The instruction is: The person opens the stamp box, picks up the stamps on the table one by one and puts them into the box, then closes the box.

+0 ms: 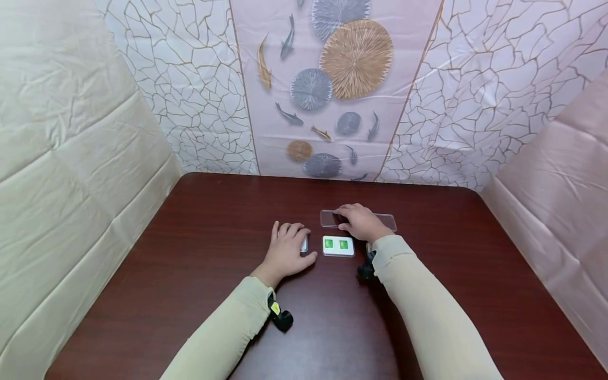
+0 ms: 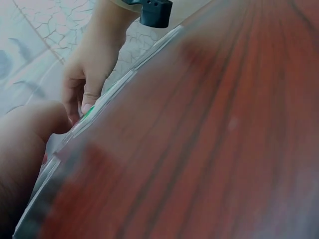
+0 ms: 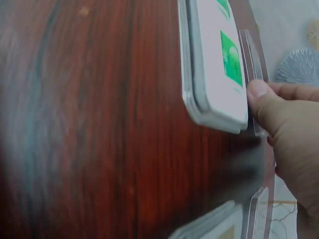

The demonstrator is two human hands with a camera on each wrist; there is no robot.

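My left hand (image 1: 285,250) lies with fingers spread over a small white card stack (image 1: 304,244), which it mostly covers. In the left wrist view part of that hand (image 2: 30,134) is large and blurred. My right hand (image 1: 362,220) reaches over a clear plastic tray (image 1: 328,219). In the right wrist view its thumb (image 3: 259,92) presses the tray's near edge, with a finger bent behind. Between the hands sits a clear case of white cards (image 1: 338,246) with green squares. In the right wrist view another card stack (image 3: 214,224) shows at the bottom.
A second clear tray section (image 1: 387,221) shows to the right of the right hand. The dark red wooden table (image 1: 214,227) has a patterned cloth (image 1: 304,132) behind it and pale padded walls on both sides. Each wrist carries a small black camera (image 1: 282,319).
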